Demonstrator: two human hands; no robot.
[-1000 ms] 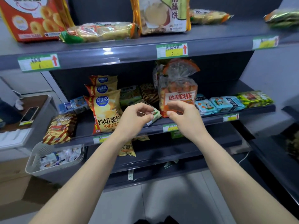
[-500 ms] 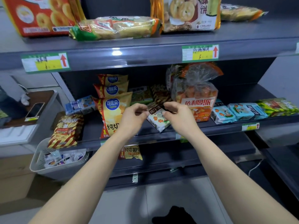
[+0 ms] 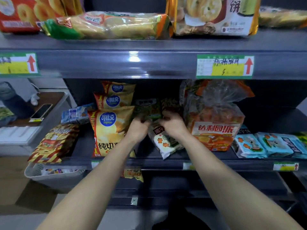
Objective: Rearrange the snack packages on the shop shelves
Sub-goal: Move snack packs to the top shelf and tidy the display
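Both hands reach into the middle shelf. My left hand and my right hand are closed on a green snack packet that sits behind a small white and green biscuit packet. The biscuit packet lies tilted on the shelf under my right wrist. Yellow crisp bags stand in a row just left of my left hand. A large orange bread bag stands just right of my right hand. How far the fingers wrap the green packet is partly hidden.
Blue biscuit packs lie at the shelf's right end, a striped red and yellow bag at its left. The top shelf carries large biscuit bags. A grey basket hangs lower left. A phone rests on a side counter.
The view has moved closer to the shelf. Both hands let go of the small biscuit packet, which now lies on the shelf, and reached further back onto the green packet.
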